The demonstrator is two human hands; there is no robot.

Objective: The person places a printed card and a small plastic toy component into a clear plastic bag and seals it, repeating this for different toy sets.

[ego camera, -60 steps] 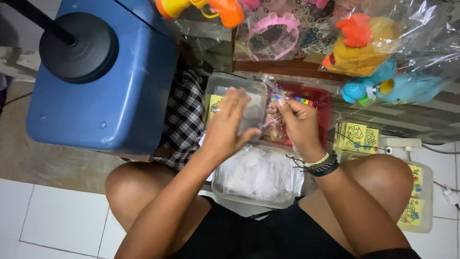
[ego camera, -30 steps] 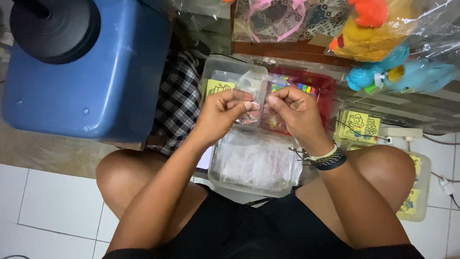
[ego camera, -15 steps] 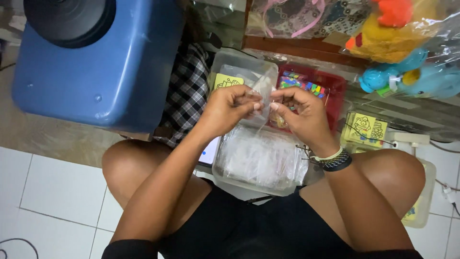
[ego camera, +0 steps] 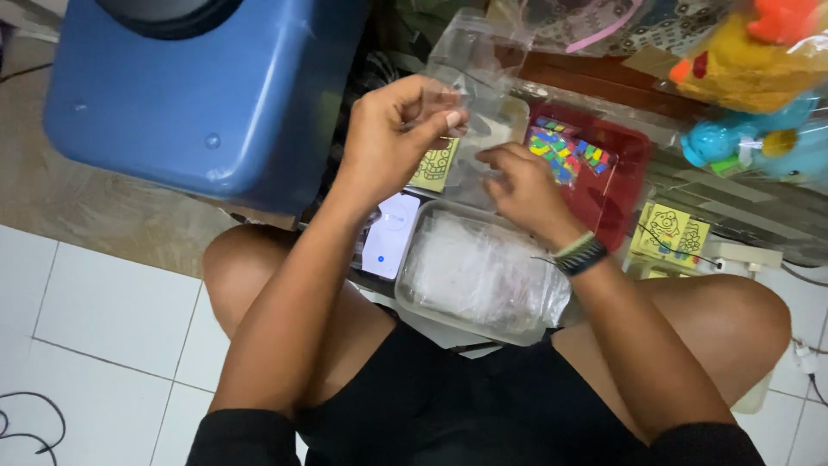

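The person sits on a tiled floor (ego camera: 103, 319) with a clear tray (ego camera: 483, 267) of small plastic bags resting against the lap. The left hand (ego camera: 392, 138) is raised above the tray's far edge, its grip pinched together on the lower edge of a clear plastic bag (ego camera: 474, 60) that stands up from the fingers. The right hand (ego camera: 522, 185) hovers just beyond the tray's far rim, below the bag, fingers curled loosely inward; whether they clamp anything cannot be told. A red tray (ego camera: 617, 185) of small coloured pieces sits just right of the tray's far corner, touching the right hand's side. A white device (ego camera: 388, 233) lies against the tray's left edge. A blue bin (ego camera: 198, 86) crowds the space left of the tray, leaving only a narrow gap for the left arm.
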